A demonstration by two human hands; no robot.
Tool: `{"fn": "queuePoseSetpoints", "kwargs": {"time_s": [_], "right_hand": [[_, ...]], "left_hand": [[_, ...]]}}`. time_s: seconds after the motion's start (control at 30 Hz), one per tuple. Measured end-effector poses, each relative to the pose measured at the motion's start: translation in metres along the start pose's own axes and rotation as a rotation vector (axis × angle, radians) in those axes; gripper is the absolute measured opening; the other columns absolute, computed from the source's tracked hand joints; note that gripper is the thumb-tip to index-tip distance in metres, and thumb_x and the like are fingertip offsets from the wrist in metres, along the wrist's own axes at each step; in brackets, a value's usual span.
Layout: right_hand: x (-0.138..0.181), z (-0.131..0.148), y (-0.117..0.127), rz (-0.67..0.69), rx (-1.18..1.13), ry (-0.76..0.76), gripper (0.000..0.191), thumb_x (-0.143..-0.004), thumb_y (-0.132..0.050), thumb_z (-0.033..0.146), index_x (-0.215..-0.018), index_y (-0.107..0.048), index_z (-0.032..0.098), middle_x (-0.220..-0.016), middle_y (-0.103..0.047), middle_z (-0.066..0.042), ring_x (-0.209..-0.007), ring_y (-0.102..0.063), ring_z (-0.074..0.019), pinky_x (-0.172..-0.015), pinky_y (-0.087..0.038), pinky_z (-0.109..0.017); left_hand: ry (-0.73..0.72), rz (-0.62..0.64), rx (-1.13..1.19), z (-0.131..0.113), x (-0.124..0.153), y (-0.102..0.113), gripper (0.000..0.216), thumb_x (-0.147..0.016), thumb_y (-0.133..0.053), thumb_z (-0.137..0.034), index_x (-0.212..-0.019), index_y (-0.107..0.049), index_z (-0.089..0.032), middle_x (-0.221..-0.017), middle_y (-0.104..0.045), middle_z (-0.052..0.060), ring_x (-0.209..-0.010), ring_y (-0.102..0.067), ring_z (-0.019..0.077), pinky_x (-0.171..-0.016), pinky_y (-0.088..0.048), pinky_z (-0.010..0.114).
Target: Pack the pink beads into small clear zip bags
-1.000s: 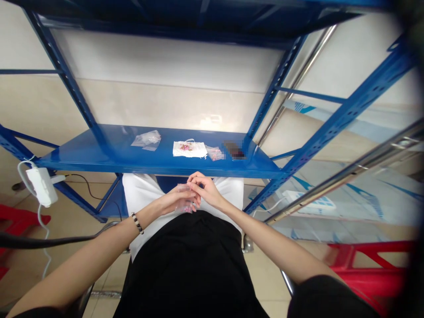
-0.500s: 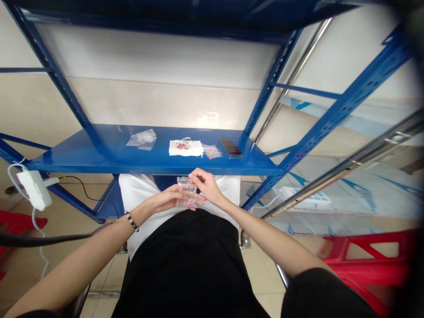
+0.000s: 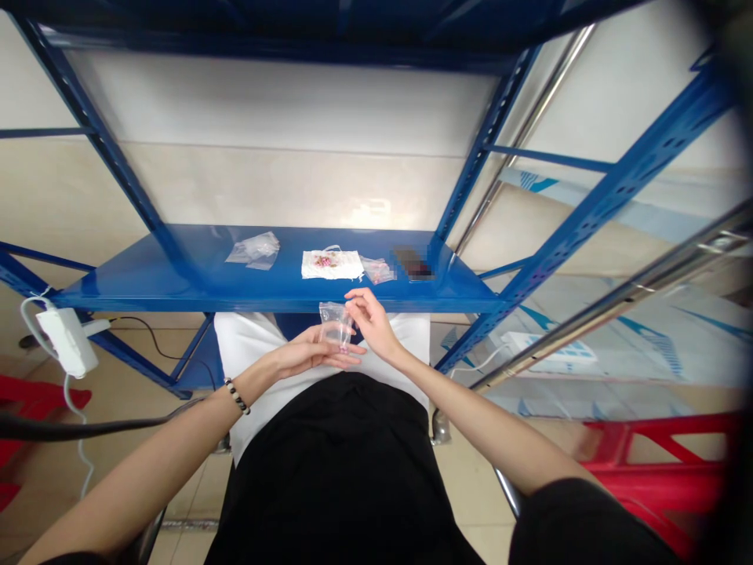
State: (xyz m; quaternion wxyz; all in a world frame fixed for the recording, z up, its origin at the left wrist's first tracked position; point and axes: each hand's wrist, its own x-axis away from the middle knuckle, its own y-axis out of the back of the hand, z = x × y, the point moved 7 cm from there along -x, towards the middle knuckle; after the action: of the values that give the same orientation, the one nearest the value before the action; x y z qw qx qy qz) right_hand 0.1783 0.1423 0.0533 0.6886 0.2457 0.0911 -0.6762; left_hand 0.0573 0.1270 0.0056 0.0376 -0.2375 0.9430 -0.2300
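Note:
A small clear zip bag point(image 3: 332, 315) with a few tiny pink pieces at its bottom is between my hands, just in front of the shelf edge. My left hand point(image 3: 309, 351) holds it from the left, with fingers stretched behind its lower part. At the bag's upper right corner, my right hand point(image 3: 370, 320) grips the edge with thumb and fingertips. A white cloth-like pad point(image 3: 347, 265) bearing small pink and brown pieces lies on the shelf beyond. Beside the pad is another clear bag point(image 3: 377, 271) with pinkish bits.
A pile of clear bags point(image 3: 256, 249) lies left on the blue shelf point(image 3: 176, 282). To the right is a dark blurred flat object point(image 3: 413, 264). Blue uprights frame the shelf. A white power strip point(image 3: 67, 341) hangs at left; a red stool point(image 3: 659, 463) stands at right.
The bag has risen slightly toward the shelf and is more upright. My right hand has moved up a little, its fingers more stretched. Things on the shelf have stayed put.

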Motion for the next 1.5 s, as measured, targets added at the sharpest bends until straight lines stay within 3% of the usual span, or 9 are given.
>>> {"fn": "queuePoseSetpoints", "kwargs": {"time_s": [0.1,0.27,0.37,0.53,0.83,0.97,1.13,1.3,1.5], "right_hand": [[0.006,-0.006,-0.002,-0.031,-0.009,-0.029,0.027,-0.094,-0.051,0.041,-0.112,-0.046,0.022,-0.082,-0.056,0.000,-0.075,-0.057,-0.0141,-0.067,-0.044,-0.025],[0.015,-0.005,-0.012,0.023,0.066,-0.042,0.020,-0.092,-0.054,0.039,-0.100,-0.053,0.021,-0.087,-0.057,-0.001,-0.078,-0.057,-0.0147,-0.066,-0.043,-0.025],[0.013,-0.007,-0.015,0.040,0.102,-0.040,0.017,-0.090,-0.058,0.035,-0.099,-0.058,0.020,-0.082,-0.057,0.000,-0.075,-0.055,-0.0143,-0.065,-0.042,-0.025],[0.007,-0.013,-0.013,0.099,0.161,-0.031,0.019,-0.088,-0.060,0.033,-0.081,-0.067,0.017,-0.083,-0.061,-0.003,-0.077,-0.055,-0.0154,-0.068,-0.041,-0.027],[0.008,-0.014,-0.012,0.134,0.090,-0.076,0.020,-0.086,-0.063,0.036,-0.087,-0.072,0.017,-0.090,-0.065,-0.005,-0.084,-0.059,-0.0176,-0.068,-0.043,-0.027],[0.004,-0.014,-0.009,0.068,0.072,-0.082,0.023,-0.086,-0.063,0.039,-0.082,-0.069,0.016,-0.085,-0.064,-0.005,-0.081,-0.059,-0.0170,-0.067,-0.044,-0.027],[0.010,-0.019,-0.014,0.086,-0.105,-0.181,0.026,-0.087,-0.061,0.043,-0.085,-0.062,0.017,-0.075,-0.063,-0.001,-0.065,-0.057,-0.0134,-0.060,-0.045,-0.025],[0.015,-0.019,-0.021,0.144,-0.185,-0.230,0.029,-0.085,-0.064,0.043,-0.097,-0.064,0.017,-0.079,-0.066,-0.003,-0.065,-0.060,-0.0139,-0.058,-0.047,-0.025],[0.011,-0.024,-0.025,0.170,-0.254,-0.262,0.024,-0.082,-0.068,0.037,-0.092,-0.067,0.015,-0.081,-0.069,-0.005,-0.066,-0.061,-0.0134,-0.061,-0.048,-0.025]], "left_hand": [[-0.089,-0.121,0.016,-0.005,0.002,0.008,0.046,-0.082,-0.068,-0.015,-0.124,-0.050,-0.014,-0.120,-0.065,0.022,-0.111,-0.064,0.0322,-0.098,-0.046,0.045],[-0.155,-0.239,0.081,-0.012,0.004,0.022,0.043,-0.081,-0.064,-0.010,-0.122,-0.053,-0.013,-0.114,-0.069,0.018,-0.109,-0.065,0.0307,-0.102,-0.045,0.046],[-0.148,-0.260,0.085,-0.014,0.002,0.028,0.047,-0.078,-0.063,-0.007,-0.123,-0.053,-0.014,-0.108,-0.071,0.015,-0.105,-0.068,0.0286,-0.102,-0.045,0.047],[-0.149,-0.251,0.073,-0.014,0.001,0.028,0.052,-0.074,-0.062,-0.005,-0.125,-0.053,-0.015,-0.111,-0.070,0.014,-0.105,-0.067,0.0291,-0.102,-0.045,0.048],[-0.158,-0.240,0.050,-0.017,0.008,0.021,0.051,-0.076,-0.068,-0.008,-0.122,-0.049,-0.018,-0.111,-0.070,0.012,-0.110,-0.065,0.0275,-0.104,-0.043,0.046],[-0.195,-0.274,-0.040,-0.022,0.003,0.030,0.046,-0.077,-0.072,-0.016,-0.116,-0.049,-0.018,-0.103,-0.071,0.010,-0.096,-0.070,0.0254,-0.092,-0.051,0.042],[-0.288,-0.401,-0.206,-0.029,0.005,0.045,0.034,-0.074,-0.076,-0.023,-0.102,-0.059,-0.013,-0.088,-0.068,0.007,-0.075,-0.067,0.0173,-0.070,-0.055,0.031],[-0.312,-0.434,-0.261,-0.032,0.011,0.043,0.031,-0.073,-0.077,-0.026,-0.098,-0.064,-0.013,-0.084,-0.068,0.007,-0.073,-0.064,0.0161,-0.065,-0.051,0.027],[-0.278,-0.441,-0.288,-0.031,0.005,0.049,0.037,-0.073,-0.078,-0.029,-0.102,-0.063,-0.013,-0.083,-0.069,0.007,-0.069,-0.063,0.0142,-0.063,-0.048,0.026]]}}
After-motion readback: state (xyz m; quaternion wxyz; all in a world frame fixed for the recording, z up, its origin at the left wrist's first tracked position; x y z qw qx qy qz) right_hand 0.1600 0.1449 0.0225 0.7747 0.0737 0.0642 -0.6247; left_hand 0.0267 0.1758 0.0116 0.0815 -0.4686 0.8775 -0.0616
